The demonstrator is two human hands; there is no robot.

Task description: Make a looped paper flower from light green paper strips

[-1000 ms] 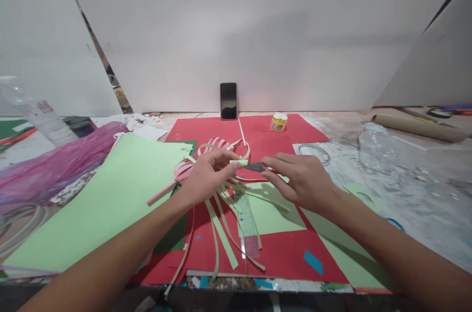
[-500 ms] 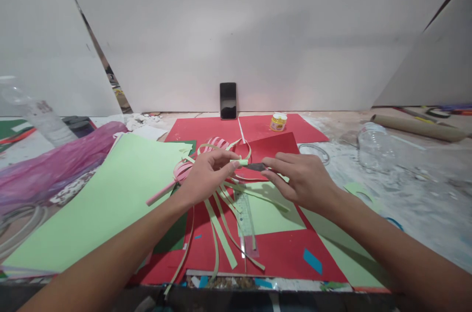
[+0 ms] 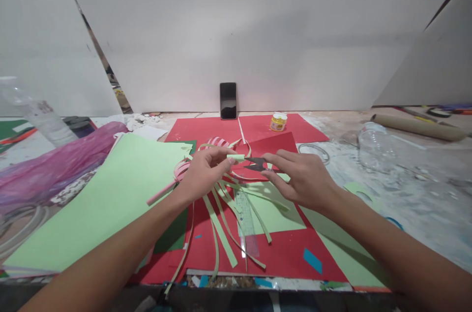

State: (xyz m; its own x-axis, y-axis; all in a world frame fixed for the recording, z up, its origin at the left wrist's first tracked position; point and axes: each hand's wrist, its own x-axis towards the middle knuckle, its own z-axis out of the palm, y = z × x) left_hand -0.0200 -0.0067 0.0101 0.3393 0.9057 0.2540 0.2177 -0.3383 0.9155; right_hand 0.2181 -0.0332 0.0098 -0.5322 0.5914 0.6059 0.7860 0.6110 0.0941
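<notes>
Closest to us, pale green strips (image 3: 221,233) trail across red paper (image 3: 283,255) and one ruler (image 3: 246,221). Reaching inward, our left hand (image 3: 205,172) pinches one green roll (image 3: 238,158) between thumb and fingers; our right hand (image 3: 301,177), half curled, holds one pair of snips (image 3: 256,160), blades parted beside the roll. Our left hand partly blocks two striped pink balls (image 3: 181,169); beyond stand one jar (image 3: 278,123), one phone (image 3: 228,100).

Left hand (image 3: 206,169), right hand (image 3: 300,176) and both slim forearms (image 3: 125,235) are bare
</notes>
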